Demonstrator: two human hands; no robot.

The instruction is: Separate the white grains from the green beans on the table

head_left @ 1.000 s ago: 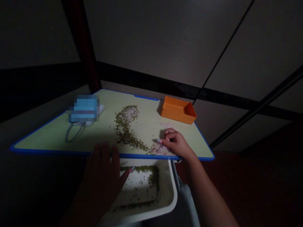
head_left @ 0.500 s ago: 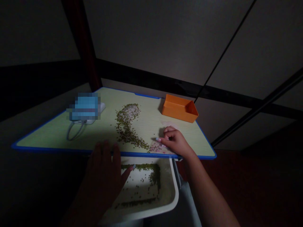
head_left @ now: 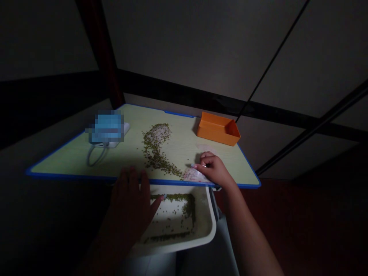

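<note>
My right hand (head_left: 213, 168) rests low over the right half of the folding table (head_left: 181, 145), its fingers curled in and the thumb pointing left. A thin, pinkish-white patterned sheet (head_left: 194, 175), perhaps plastic, shows beneath it and seems gripped by the fingers. Small green beans (head_left: 156, 151) lie in a curved trail mixed with white bits, running to the sheet's left edge. At the near table edge my left hand (head_left: 130, 195) is spread, thumb out to the right and holding nothing. Below is a white basin (head_left: 212, 226) with more green beans, partly hidden by that hand.
An orange open box (head_left: 215, 134) stands at the table's back right. On the left sits a blurred blue item (head_left: 106, 128) over a white device with a looped cable (head_left: 96, 157). Wall panels (head_left: 201, 46) rise behind the table. The lighting is dim.
The view has shifted slightly, so the table sits a little higher. The patterned sheet beside my right hand looks paler and slightly shifted. Both hands keep nearly the same pose.
</note>
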